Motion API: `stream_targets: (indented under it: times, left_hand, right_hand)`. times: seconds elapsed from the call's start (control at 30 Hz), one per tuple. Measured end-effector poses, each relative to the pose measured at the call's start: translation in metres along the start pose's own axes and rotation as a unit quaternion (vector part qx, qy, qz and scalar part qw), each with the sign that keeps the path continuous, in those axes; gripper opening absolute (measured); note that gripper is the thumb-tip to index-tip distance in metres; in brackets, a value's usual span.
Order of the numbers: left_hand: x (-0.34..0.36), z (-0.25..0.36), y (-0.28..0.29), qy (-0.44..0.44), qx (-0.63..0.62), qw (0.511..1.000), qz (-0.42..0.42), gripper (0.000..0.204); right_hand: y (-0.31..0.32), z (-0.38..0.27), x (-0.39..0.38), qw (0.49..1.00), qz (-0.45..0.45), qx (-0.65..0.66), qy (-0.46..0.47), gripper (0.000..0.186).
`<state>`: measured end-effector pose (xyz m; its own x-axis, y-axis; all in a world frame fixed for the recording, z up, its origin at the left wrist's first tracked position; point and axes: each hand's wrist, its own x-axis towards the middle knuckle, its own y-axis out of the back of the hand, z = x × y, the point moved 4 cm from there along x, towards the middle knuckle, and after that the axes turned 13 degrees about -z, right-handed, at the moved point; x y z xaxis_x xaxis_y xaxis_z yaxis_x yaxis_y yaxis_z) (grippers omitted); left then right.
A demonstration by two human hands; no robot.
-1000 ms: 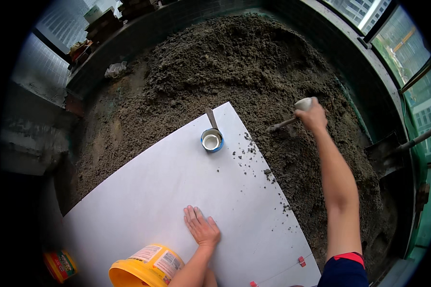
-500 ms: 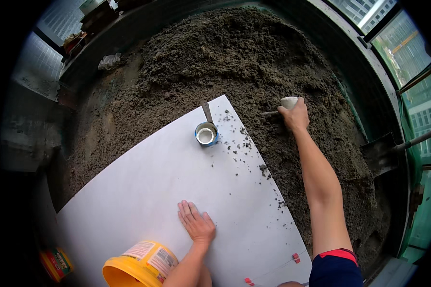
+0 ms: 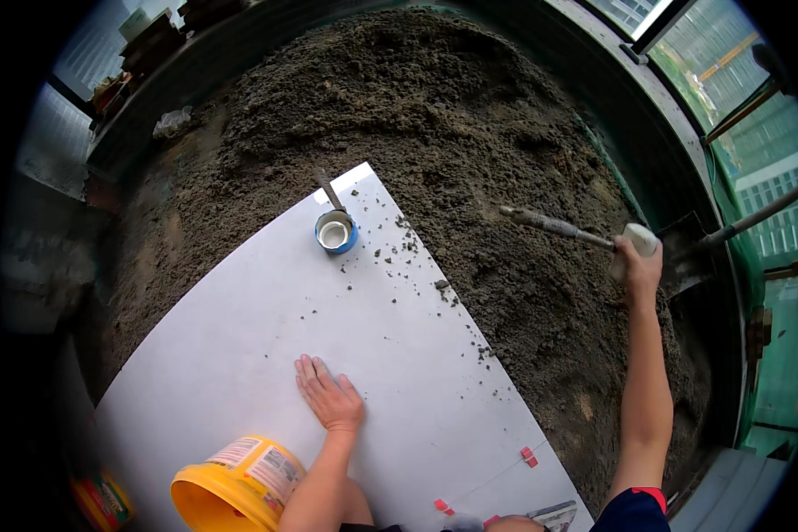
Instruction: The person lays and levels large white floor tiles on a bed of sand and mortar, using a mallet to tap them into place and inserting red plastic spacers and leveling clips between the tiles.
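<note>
My right hand (image 3: 640, 266) grips a mallet (image 3: 554, 223) by its white head, above the dark sand at the right. The mallet's handle points left over the sand. Flat on a large white slab (image 3: 239, 337) rests my left hand (image 3: 330, 395), palm down with the fingers stretched. Near the slab's far corner sits a small round blue thing with a white ring inside (image 3: 335, 234); I cannot tell if it is a can or a tape roll. A dark narrow blade or strip (image 3: 328, 188) sticks out behind it. Crumbs of sand lie along the slab's right side.
A yellow bucket (image 3: 230, 492) is beside my left forearm. Heaped damp sand (image 3: 399, 97) spreads beyond the slab. A shovel (image 3: 683, 253) stands at the right, near green netting. Small red clips (image 3: 528, 456) lie on the slab's near right part.
My right hand has moved right and nearer, lifting the mallet so its handle shows clear of the sand. The whole view has shifted; my left hand stays flat on the slab.
</note>
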<state>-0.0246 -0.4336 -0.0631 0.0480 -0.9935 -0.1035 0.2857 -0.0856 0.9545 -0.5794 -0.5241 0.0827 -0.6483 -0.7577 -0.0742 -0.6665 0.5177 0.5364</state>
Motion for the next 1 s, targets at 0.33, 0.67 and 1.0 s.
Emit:
stream_targets:
  times: [0.33, 0.67, 1.0]
  left_hand:
    - [0.002, 0.004, 0.002, -0.025, 0.033, 0.999, 0.025, 0.057]
    - [0.002, -0.018, -0.020, -0.061, 0.045, 0.996, 0.042, 0.054]
    - [0.020, -0.046, -0.032, -0.077, 0.060, 0.995, 0.025, 0.059]
  right_hand:
    - [0.039, 0.141, -0.116, 0.969, -0.001, 0.166, -0.182, 0.058]
    - [-0.020, 0.140, -0.200, 0.921, -0.315, -0.056, -0.223, 0.062]
    - [0.041, 0.074, -0.268, 0.938, -0.274, -0.197, -0.080, 0.048]
